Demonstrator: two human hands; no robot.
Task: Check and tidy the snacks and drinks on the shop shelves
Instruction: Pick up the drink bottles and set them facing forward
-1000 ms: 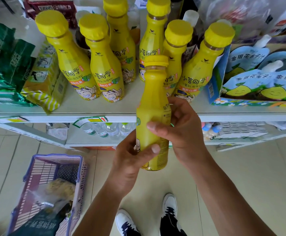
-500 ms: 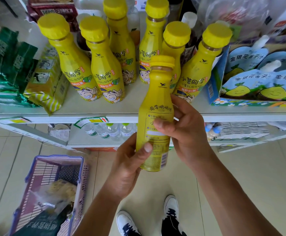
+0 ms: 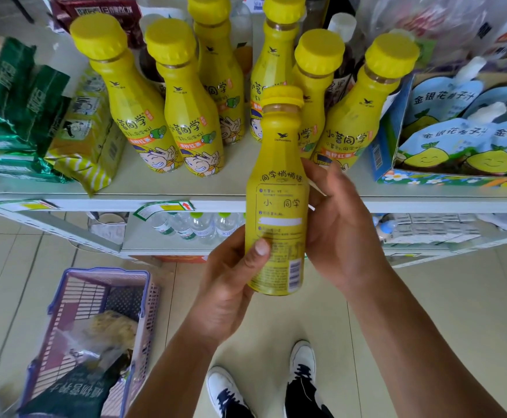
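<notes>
A person holds a yellow bottle [image 3: 278,191] upright, just in front of the front edge of the shelf [image 3: 161,188], with its back label facing the camera. The left hand [image 3: 231,285] grips its base, thumb across the label. The right hand [image 3: 339,230] curls round its right side. Six matching bottles [image 3: 186,116] stand on the shelf behind.

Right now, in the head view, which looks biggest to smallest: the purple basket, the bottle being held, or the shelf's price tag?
1. Purple basket, though the frame cuts part of it off.
2. Held bottle; it is nearest the camera, so it looks larger than it is.
3. Price tag, clearly smallest.
</notes>
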